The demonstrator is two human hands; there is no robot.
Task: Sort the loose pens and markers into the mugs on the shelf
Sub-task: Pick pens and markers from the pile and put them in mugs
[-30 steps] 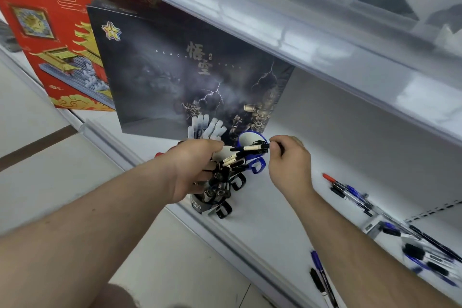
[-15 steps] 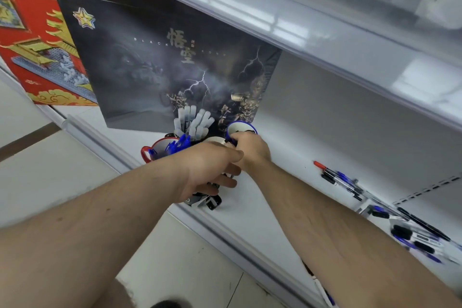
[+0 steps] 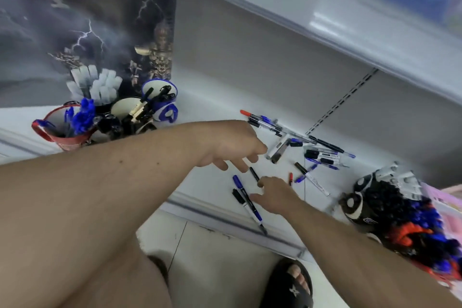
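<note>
The loose pens and markers lie scattered on the white shelf (image 3: 220, 97). Nearest me are a blue-capped pen (image 3: 237, 181) and a black-capped marker (image 3: 238, 196) side by side close to the shelf's front edge, with a thin black pen (image 3: 254, 174) just beyond them. Farther back a long cluster (image 3: 297, 136) of clear pens with red, blue and black caps runs toward the right, and a small red pen (image 3: 290, 179) lies apart from it.

My right hand (image 3: 273, 196) is down at the shelf among the near pens, fingers stretched and relaxed, gripping nothing; its fingertip is at the end of the thin black pen, though I cannot tell whether it touches. My left hand (image 3: 232, 144) hangs above the same spot, fingers loose and spread, holding nothing.

To the left stand the mugs: a red mug (image 3: 62, 136) full of blue pens, a white mug (image 3: 125, 107) with black markers, and a blue-and-white mug (image 3: 162, 107) with a few black ones. More filled mugs (image 3: 362, 202) stand on the right.
</note>
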